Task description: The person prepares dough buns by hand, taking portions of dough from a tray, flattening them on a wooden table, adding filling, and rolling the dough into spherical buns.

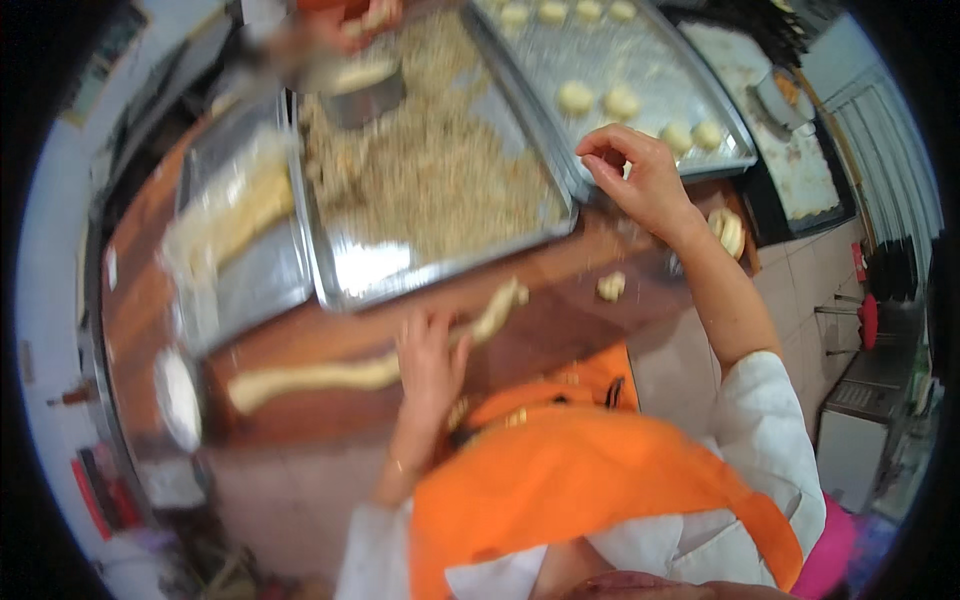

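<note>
My left hand (430, 358) lies with its fingers extended on or just beside a long, uneven rope of pale dough (310, 376) on the wooden table (140, 320). My right hand (630, 175) is raised at the near edge of a metal tray (735, 150) of round dough pieces (622, 102), its thumb and fingers curled together; what is in them, if anything, is hidden. A small dough lump (611, 287) sits on the table below it. A stack of pale rings (727, 232) is at the table's right edge.
A large tray of crumbly filling (430, 180) holds a round metal container (365, 100). A tray with a plastic-wrapped yellow slab (230, 235) is at left, a white bowl (180, 398) at lower left. Another person's blurred hand (375, 20) is at the top; a red stool (868, 322) stands right.
</note>
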Available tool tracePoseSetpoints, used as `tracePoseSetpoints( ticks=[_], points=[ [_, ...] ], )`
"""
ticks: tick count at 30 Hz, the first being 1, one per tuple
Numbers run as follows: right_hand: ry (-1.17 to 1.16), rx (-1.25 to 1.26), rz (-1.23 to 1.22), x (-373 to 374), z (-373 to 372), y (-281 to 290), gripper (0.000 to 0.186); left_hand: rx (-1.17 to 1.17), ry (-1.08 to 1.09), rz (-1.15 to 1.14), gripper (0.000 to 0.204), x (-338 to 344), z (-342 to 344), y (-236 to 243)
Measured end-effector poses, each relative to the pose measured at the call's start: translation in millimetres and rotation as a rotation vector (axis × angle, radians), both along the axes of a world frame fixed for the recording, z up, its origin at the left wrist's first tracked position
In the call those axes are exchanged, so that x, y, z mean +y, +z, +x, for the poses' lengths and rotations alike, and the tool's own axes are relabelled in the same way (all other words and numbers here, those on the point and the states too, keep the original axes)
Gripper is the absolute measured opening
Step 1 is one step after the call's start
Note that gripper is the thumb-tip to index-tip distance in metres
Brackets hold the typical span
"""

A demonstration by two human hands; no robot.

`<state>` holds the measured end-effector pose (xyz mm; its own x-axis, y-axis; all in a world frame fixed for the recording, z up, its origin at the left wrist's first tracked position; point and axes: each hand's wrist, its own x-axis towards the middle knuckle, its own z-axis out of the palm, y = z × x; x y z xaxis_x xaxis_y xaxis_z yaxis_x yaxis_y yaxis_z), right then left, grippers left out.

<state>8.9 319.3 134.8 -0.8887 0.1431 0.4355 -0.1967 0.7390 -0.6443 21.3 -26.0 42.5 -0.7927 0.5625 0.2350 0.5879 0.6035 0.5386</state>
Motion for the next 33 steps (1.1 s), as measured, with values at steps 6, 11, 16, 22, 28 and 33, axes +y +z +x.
tracePoseSetpoints(
  ticks=[6, 11, 16, 22, 28, 33],
  points=[
    [0.328, -0.177, 0.130, -102, 51, -71, 0.026, 0.009, -0.029, -0.054, 0.043, -9, 12, -18],
    [0.416, -0.180, 0.366, -130, 53, -97, 0.038, 0.071, -0.059, 0.012, 0.031, -3, 11, -27],
    [0.401, -0.395, 0.155, -129, 47, -92, 0.034, -0.016, -0.084, 0.131, 0.027, -2, 11, -24],
    [0.506, -0.410, 0.003, -141, 47, -86, 0.029, 0.029, -0.134, -0.049, 0.024, 5, 7, -30],
    [0.450, -0.365, 0.324, -150, 57, -95, 0.027, 0.173, -0.107, -0.168, 0.017, 12, 9, -42],
    [0.566, -0.700, -0.258, -138, 51, -114, 0.026, 0.215, -0.068, -0.234, 0.016, 24, 16, -45]
  ],
)
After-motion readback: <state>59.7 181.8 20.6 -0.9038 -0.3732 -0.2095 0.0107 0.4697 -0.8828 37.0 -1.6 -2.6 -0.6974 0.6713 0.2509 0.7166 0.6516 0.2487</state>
